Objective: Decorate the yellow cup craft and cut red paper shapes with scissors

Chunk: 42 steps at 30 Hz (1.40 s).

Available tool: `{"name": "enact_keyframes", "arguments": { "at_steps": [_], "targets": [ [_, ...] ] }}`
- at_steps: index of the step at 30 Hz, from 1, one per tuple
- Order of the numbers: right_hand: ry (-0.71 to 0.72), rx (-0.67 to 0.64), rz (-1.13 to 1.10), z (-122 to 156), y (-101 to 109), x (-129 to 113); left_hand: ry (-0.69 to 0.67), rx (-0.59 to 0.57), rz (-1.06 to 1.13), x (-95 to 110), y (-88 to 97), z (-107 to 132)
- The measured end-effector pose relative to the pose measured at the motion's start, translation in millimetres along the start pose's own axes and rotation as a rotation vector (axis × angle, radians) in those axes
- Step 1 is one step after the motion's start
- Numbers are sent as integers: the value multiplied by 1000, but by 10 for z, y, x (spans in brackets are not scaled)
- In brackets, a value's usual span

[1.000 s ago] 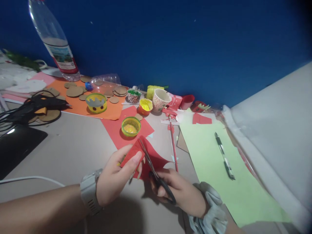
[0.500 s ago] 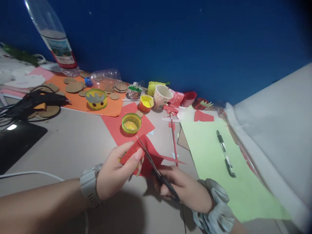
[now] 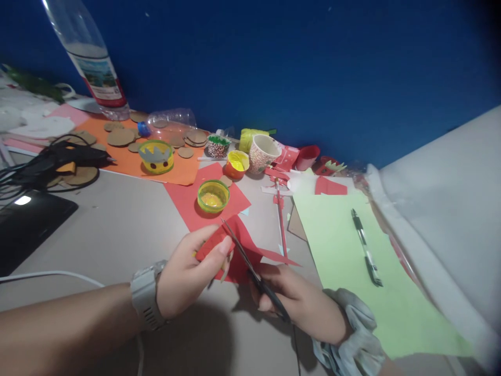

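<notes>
My left hand (image 3: 195, 271) is closed on a piece of red paper (image 3: 209, 246), with the thumb pressed on top. Something yellowish shows in part between its fingers, too hidden to name. In my right hand (image 3: 291, 297) is a pair of scissors (image 3: 254, 274) with dark handles, and their blades lie along the right edge of the red piece. Whether the blades are parted is hard to see. Below and behind the hands lies a red paper sheet (image 3: 188, 206) with a cut strip pointing right. On that sheet stands a small yellow bowl (image 3: 213, 196) with a green rim.
A yellow cup with a grey crown (image 3: 156, 156) stands on orange paper (image 3: 183, 175) among cardboard discs. At left lie a glue gun (image 3: 66, 159) and a black device (image 3: 35, 230). A pen (image 3: 366, 245) rests on green paper (image 3: 332, 240). A tall bottle (image 3: 97, 73) stands behind.
The view has shifted very slightly, so everything sits a little further right. Both hands keep the same hold, and the scissors stay at the red paper's edge.
</notes>
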State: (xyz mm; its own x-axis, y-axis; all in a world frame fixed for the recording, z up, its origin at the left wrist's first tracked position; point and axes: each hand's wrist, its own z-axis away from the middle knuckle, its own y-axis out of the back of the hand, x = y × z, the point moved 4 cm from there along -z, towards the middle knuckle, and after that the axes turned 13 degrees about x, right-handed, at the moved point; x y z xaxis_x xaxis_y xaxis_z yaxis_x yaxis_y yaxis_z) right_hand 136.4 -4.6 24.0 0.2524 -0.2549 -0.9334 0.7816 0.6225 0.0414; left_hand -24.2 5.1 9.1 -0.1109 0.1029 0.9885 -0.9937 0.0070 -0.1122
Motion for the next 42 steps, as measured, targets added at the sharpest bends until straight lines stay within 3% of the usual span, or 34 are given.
{"name": "enact_keyframes", "arguments": {
  "at_steps": [7, 11, 16, 19, 22, 29, 33, 38, 42],
  "targets": [
    [-24, 17, 5, 2, 34, 57, 32, 0, 52, -7, -3, 4],
    [-27, 60, 8, 48, 4, 118, 66, -63, 151, -18, -26, 22],
    [-142, 85, -279, 129, -225, 213, 3, -124, 82, 21, -22, 57],
    [-97, 62, -360, 109, -306, 207, -40, -128, 41, 36, -17, 69],
    [-45, 108, -382, 65, -254, 194, 4, -75, 21, 5, -2, 70],
    [-86, 190, -455, 8, -162, 317, 24, -7, 24, -2, -7, 55],
    [11, 231, -454, -23, -180, 338, 59, 5, 54, -20, -27, 18],
    [10, 128, -411, -3, -121, 401, 13, -57, -14, 4, -98, -5],
    [2, 66, -345, 46, 16, 471, -37, -2, -122, 82, -164, -9]
  ]
}}
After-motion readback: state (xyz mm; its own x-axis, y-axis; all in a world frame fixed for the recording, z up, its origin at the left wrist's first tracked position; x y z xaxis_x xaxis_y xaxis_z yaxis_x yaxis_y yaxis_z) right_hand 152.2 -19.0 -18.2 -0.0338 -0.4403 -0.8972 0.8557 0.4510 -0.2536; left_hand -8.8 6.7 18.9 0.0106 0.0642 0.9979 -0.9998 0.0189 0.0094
